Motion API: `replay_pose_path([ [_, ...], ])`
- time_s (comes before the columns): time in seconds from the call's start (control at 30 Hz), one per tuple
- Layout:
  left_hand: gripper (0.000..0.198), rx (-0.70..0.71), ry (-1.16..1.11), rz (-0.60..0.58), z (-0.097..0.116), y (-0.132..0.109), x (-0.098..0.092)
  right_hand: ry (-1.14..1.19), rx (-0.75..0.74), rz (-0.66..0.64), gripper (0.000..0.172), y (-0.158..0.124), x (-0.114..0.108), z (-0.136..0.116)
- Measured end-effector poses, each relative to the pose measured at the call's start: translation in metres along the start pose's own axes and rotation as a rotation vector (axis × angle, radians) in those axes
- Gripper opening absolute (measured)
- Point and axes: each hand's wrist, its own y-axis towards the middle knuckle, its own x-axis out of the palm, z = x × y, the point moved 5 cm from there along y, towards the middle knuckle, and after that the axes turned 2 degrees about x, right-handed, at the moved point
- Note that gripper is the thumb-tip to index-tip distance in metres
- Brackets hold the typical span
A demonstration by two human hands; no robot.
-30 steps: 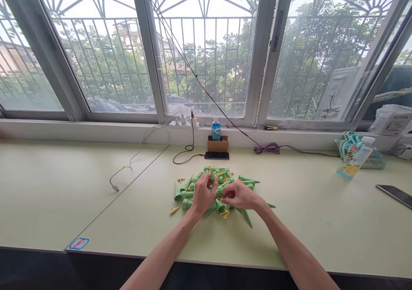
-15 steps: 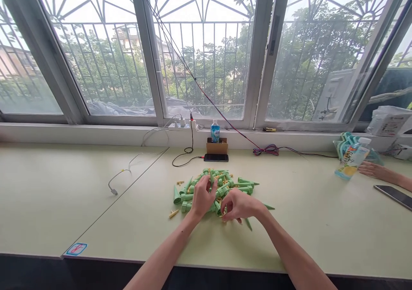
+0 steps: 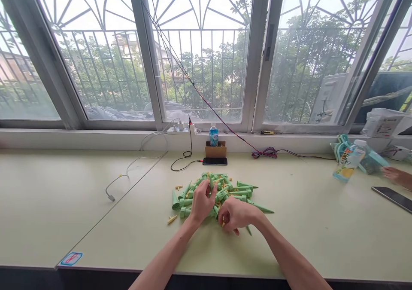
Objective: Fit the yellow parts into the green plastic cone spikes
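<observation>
Several green plastic spikes (image 3: 262, 208), hollow cones with ribbed collars, lie heaped on the pale table with small yellow plastic pieces among them. At the heap's middle, my left hand (image 3: 203, 199) is closed around a green plastic spike (image 3: 211, 181), its point sticking up past the fingers. My right hand (image 3: 238, 215) is at the near right edge of the heap, palm down with fingers curled. A small yellow plastic piece (image 3: 223, 222) shows between its fingertips. Another yellow T-shaped piece (image 3: 172, 219) lies apart at the near left.
Behind the heap are a black phone (image 3: 215, 161) on a cable and a small cardboard box (image 3: 215, 150) with a blue-labelled bottle (image 3: 213, 135). To the right stand a drink bottle (image 3: 349, 161), another phone (image 3: 392, 198) and another person's hand (image 3: 397, 176). A white cable (image 3: 111, 197) lies left.
My right hand has curled in more, with a yellow piece now showing at its fingertips. My left hand keeps its hold. The other person's hand has drawn away from the drink bottle, rightward.
</observation>
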Motion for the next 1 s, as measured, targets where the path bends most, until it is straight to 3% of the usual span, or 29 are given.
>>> replay_pose_path([
  [0.23,0.034,0.03,0.031,0.012,-0.002,0.001,0.001,-0.025,-0.021,-0.01,0.015,0.005,0.003,0.002],
  [0.47,0.033,0.01,0.038,0.018,-0.005,0.0,0.002,0.059,-0.176,0.246,0.011,0.008,-0.007,-0.005],
  [0.73,0.031,0.022,0.047,0.018,-0.002,0.001,0.001,0.064,-0.173,0.599,0.009,0.007,-0.026,-0.005],
  [1.0,0.032,0.029,0.052,0.025,-0.002,0.001,0.001,-0.027,-0.128,0.665,0.009,0.006,-0.029,-0.001],
])
